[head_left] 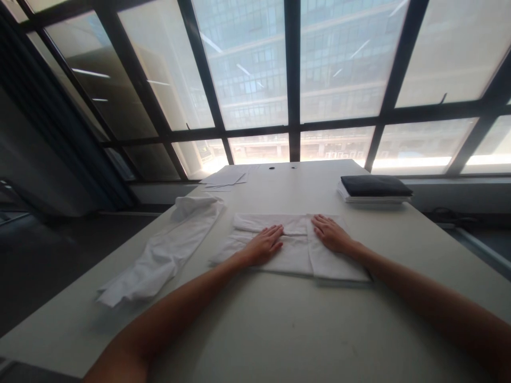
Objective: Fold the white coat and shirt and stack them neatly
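A white garment (287, 254), folded into a flat rectangle, lies on the white table (255, 330) in front of me. My left hand (264, 244) rests flat on its middle, fingers stretched out toward the upper right. On the folded right-hand section lies my right hand (330, 234), palm down with its fingers extended. Neither hand grips the cloth. A crease runs across the left part of the garment, and a folded edge stands between the two hands. What kind of garment it is, I cannot tell.
Another white cloth (159, 258) lies loosely crumpled on the table's left side. Behind it are several white paper sheets (225, 179). At the back right sits a folded stack with a black cloth (375, 186) on top of white ones. Large windows stand beyond the table's far edge.
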Action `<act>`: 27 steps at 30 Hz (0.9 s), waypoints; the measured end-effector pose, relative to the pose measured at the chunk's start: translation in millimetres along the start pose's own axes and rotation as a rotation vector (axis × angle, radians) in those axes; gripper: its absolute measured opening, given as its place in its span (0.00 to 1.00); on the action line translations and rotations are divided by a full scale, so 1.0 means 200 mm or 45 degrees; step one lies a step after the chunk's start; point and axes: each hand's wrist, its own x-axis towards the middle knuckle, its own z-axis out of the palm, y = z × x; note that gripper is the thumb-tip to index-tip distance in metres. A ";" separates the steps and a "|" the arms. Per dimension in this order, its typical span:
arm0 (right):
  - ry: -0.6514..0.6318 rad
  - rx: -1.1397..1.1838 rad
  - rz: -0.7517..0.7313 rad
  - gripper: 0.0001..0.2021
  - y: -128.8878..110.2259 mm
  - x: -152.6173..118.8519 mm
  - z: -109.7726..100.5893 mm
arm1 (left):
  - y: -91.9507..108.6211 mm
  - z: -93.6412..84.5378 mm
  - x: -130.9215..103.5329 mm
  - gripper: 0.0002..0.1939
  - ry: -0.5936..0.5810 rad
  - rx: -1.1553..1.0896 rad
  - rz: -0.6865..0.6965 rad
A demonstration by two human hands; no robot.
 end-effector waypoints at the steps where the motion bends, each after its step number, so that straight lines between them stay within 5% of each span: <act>1: 0.002 -0.006 -0.001 0.26 0.00 0.00 0.00 | -0.04 -0.01 -0.05 0.31 -0.001 0.019 -0.035; 7: 0.033 -0.015 -0.027 0.25 0.03 0.00 0.03 | -0.21 -0.05 -0.21 0.31 0.061 0.175 -0.254; 16: 0.046 -0.001 -0.060 0.25 0.07 0.01 0.06 | -0.32 -0.09 -0.21 0.31 0.171 0.226 -0.816; 27: 0.062 0.007 -0.069 0.24 0.08 0.01 0.07 | -0.47 -0.25 -0.26 0.19 0.291 -0.011 -1.049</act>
